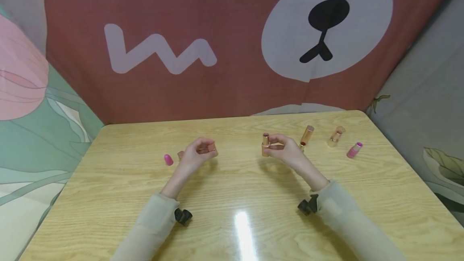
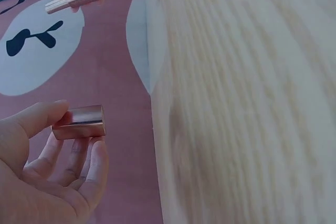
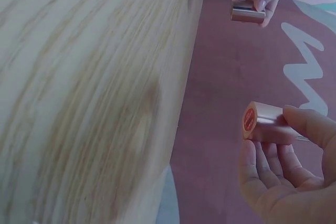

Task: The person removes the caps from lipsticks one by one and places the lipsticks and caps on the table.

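Over the left middle of the table, my left hand (image 1: 197,152) pinches a rose-gold lipstick cap (image 2: 79,123) between thumb and fingers. The cap lies sideways in the left wrist view. To the right, my right hand (image 1: 288,151) holds a rose-gold lipstick (image 1: 266,146) upright by its base, its narrower uncapped end on top. A round red label shows on the lipstick's bottom in the right wrist view. Both hands are raised a little above the wood, with a gap between cap and lipstick.
Left of my left hand are a bright pink cap (image 1: 168,159) and a rose-gold piece (image 1: 180,154), partly hidden. Beyond my right hand stand a tall gold tube (image 1: 307,133), a partly hidden lipstick (image 1: 302,146), another gold lipstick (image 1: 335,136) and a pink one (image 1: 354,150) on the wooden table (image 1: 217,196).
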`<state>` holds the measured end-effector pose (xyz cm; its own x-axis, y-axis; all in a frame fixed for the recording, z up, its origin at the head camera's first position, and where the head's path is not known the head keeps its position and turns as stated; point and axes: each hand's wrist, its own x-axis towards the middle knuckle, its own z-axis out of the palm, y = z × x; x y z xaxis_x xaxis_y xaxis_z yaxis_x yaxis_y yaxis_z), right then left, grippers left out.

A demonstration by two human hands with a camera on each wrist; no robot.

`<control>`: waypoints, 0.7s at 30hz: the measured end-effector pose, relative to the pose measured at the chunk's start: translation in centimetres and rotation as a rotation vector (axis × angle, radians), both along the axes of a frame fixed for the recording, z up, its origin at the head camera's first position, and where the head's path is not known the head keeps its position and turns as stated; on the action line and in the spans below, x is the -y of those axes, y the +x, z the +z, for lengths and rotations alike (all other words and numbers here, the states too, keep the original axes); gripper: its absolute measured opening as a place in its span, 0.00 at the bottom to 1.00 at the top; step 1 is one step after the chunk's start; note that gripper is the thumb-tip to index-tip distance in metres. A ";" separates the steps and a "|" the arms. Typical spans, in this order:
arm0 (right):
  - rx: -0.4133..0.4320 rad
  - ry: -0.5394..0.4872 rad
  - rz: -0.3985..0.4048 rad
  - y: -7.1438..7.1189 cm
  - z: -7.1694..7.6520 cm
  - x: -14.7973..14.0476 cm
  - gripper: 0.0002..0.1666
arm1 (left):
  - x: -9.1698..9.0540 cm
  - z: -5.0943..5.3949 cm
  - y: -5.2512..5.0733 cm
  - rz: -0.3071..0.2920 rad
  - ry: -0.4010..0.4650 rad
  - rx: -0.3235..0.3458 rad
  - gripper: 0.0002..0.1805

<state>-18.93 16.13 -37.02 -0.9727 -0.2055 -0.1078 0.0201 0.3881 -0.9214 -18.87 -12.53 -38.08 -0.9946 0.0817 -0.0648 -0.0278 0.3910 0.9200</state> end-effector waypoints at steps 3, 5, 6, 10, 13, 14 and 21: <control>0.014 0.003 -0.002 -0.1 -0.1 -0.1 0.22 | 0.2 -0.2 -0.1 -0.001 -0.032 -0.003 0.19; 0.019 0.003 0.000 -0.2 -0.3 -0.1 0.22 | 0.3 -0.3 -0.1 -0.004 -0.045 -0.007 0.18; 0.023 -0.004 0.000 -0.3 -0.3 -0.1 0.21 | 0.4 -0.4 -0.2 -0.007 -0.046 -0.007 0.18; 0.008 -0.022 0.012 -0.5 -0.5 -0.1 0.19 | 0.6 -0.6 -0.2 -0.015 -0.042 -0.001 0.18; -0.008 -0.018 0.015 -0.6 -0.6 -0.1 0.18 | 0.8 -0.7 -0.2 -0.017 -0.046 0.003 0.18; -0.010 -0.013 0.015 -0.7 -0.7 -0.1 0.18 | 0.8 -0.7 -0.2 -0.015 -0.051 0.000 0.18; 0.001 0.003 0.005 -1.1 -1.2 -0.1 0.20 | 0.8 -1.0 -0.3 -0.026 -0.077 -0.011 0.17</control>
<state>-20.07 16.20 -38.25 -0.9715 -0.2104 -0.1095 0.0190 0.3912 -0.9201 -19.15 -13.34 -39.11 -0.9929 0.1024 -0.0605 -0.0066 0.4607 0.8875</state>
